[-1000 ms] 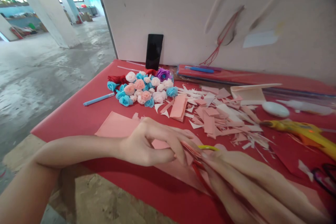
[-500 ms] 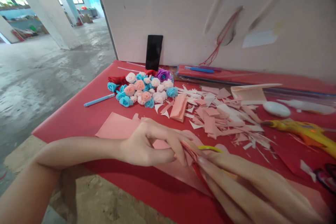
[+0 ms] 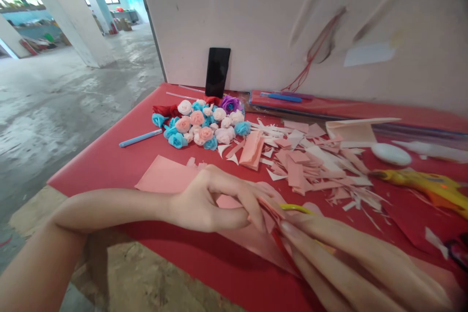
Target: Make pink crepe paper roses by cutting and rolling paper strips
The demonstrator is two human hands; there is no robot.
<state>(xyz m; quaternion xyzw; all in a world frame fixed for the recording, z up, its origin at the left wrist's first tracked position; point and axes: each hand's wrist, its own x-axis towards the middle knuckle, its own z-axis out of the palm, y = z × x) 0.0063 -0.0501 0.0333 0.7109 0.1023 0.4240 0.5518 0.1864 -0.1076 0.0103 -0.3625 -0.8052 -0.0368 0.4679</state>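
My left hand [image 3: 215, 200] pinches a folded stack of pink paper [image 3: 271, 210] between thumb and fingers, above the table. My right hand [image 3: 351, 253] reaches in from the lower right, its fingertips against the stack's right end. Its fingers are curled round a red-and-yellow handled tool [image 3: 298, 208]; a yellow curved part shows above the fingers and a red part below. The rest of that tool is hidden, so its kind is unclear. Flat pink paper sheets [image 3: 161, 174] lie beneath and beside my left hand.
Paper roses [image 3: 197, 118] in several colours lie at the back, before a phone [image 3: 218, 72] propped against the white panel. Paper scraps [image 3: 296, 175] spread right of them. A yellow glue gun [image 3: 420, 183], a white oval object [image 3: 391, 154] and a blue pen [image 3: 141, 138] lie on the red table.
The whole view has shifted slightly, with things appearing a little further right. Both hands keep nearly the same pose around the folded pink paper.
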